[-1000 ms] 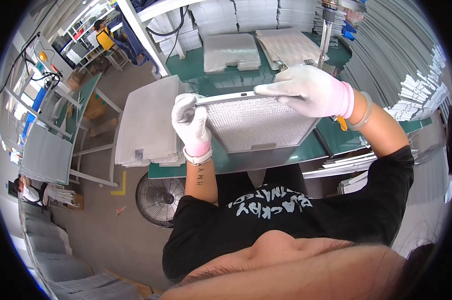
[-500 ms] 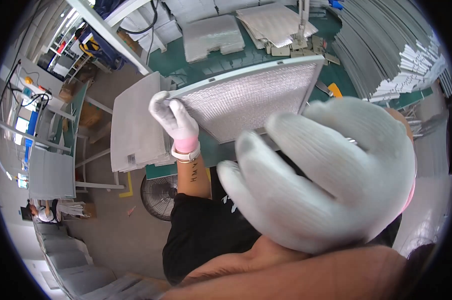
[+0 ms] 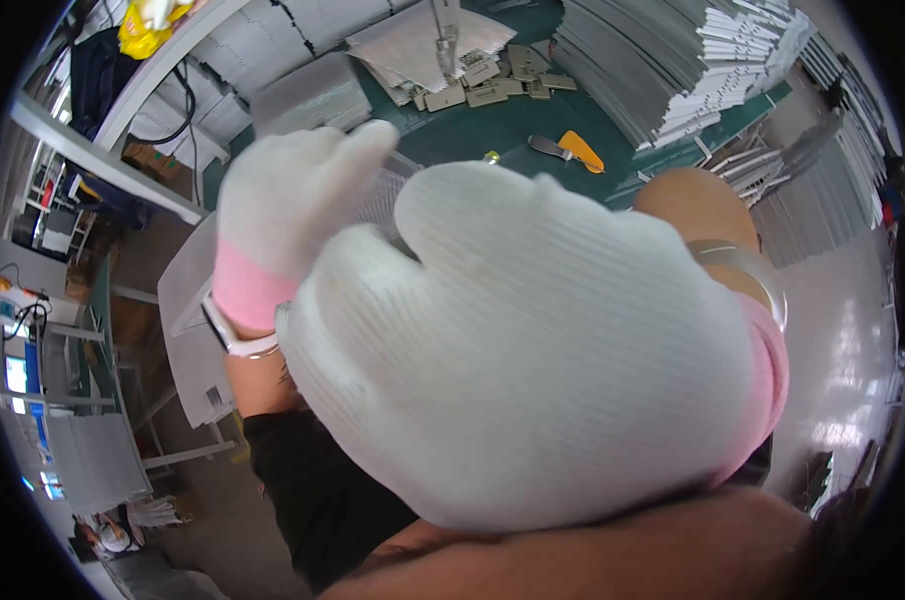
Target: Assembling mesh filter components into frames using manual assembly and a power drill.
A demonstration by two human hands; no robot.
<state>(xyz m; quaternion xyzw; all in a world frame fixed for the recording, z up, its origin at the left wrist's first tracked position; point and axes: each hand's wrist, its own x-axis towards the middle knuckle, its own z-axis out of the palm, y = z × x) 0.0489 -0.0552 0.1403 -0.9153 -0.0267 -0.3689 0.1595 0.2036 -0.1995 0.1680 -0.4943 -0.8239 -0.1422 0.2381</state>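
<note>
My right hand (image 3: 532,340), in a white knit glove with a pink cuff, fills the middle of the head view close to the camera. Its fingers curl toward the left; whatever they may hold is hidden. Beyond it on the left is my left hand (image 3: 282,190), gloved the same way, with a white band at the wrist and its fingers pointing right, slightly blurred. Between the two hands shows a small patch of a framed metal mesh panel (image 3: 378,200), next to my left fingers. Both hands cover the rest of the panel.
On the green table (image 3: 472,118) lie a scraper with an orange handle (image 3: 582,151), small beige plates (image 3: 507,82) and mesh sheets (image 3: 422,45). Long grey strips (image 3: 632,70) are piled at the right. A white metal post (image 3: 102,160) and stacked sheets (image 3: 187,320) stand left.
My left hand has come nearer and up, and my right hand has moved left. They now hide most of the mesh panel. The whole view has shifted toward the right.
</note>
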